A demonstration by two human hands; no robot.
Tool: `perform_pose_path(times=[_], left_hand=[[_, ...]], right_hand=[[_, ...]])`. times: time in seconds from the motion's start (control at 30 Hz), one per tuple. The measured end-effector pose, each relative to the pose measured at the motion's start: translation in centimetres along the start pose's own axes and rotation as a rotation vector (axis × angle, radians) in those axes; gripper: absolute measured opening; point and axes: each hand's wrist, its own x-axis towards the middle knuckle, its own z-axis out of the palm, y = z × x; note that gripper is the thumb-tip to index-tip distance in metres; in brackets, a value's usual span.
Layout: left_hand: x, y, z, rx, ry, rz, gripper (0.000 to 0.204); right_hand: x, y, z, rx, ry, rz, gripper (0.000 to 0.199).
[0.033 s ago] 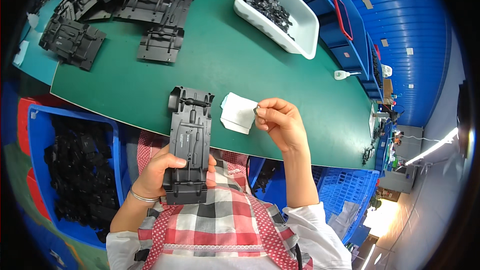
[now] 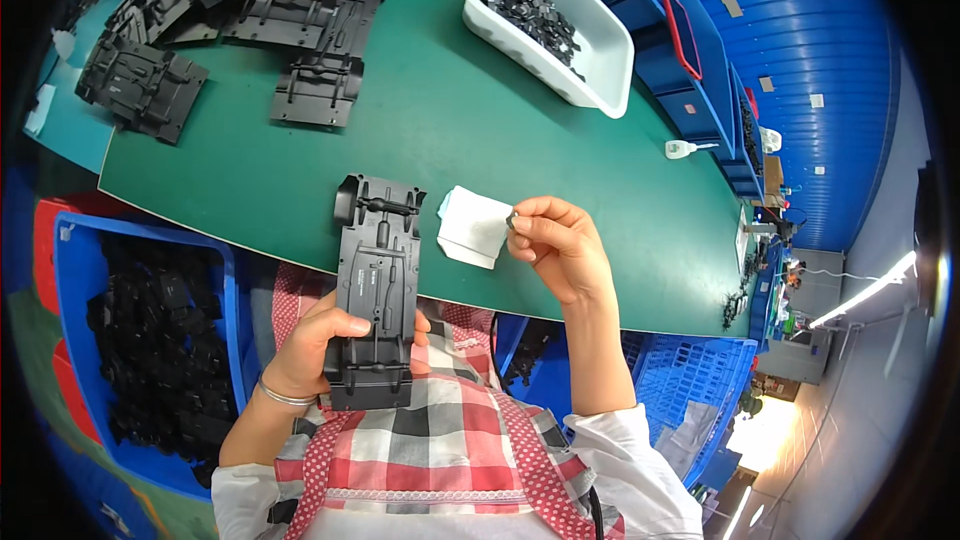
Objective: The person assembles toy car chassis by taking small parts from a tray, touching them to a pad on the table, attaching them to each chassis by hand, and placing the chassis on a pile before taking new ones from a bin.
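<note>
My left hand is wrapped round the lower part of a black plastic toy-car chassis, thumb on top and fingertips showing at its right side. The chassis is held lengthwise in front of my apron, its far end over the table's near edge. My right hand is raised to the right, pinching a small dark piece between thumb and forefinger; it is too small to name. Beside those fingertips a folded white paper lies on the green table.
More black chassis are piled at the far left. A white tub holds small black parts. Blue bins line the right side, with a small white bottle before them. A blue crate of black parts stands at lower left.
</note>
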Motion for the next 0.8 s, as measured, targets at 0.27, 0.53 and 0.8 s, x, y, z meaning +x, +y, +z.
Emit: perform_pose_path(times=[0.27, 0.53, 0.8], left_hand=[[0.6, -0.2, -0.2, 0.004, -0.033, -0.009, 0.055], [0.5, -0.3, -0.4, -0.042, -0.027, -0.02, 0.054], [0.4, -0.2, -0.3, -0.042, -0.026, -0.019, 0.053]], right_hand=[[-0.1, 0.2, -0.4, 0.227, -0.102, 0.084, 0.007], [-0.4, 2.3, 1.7, -1.153, 0.087, -0.773, 0.01], [-0.1, 1.8, 1.9, -1.252, -0.009, -0.836, 0.01]])
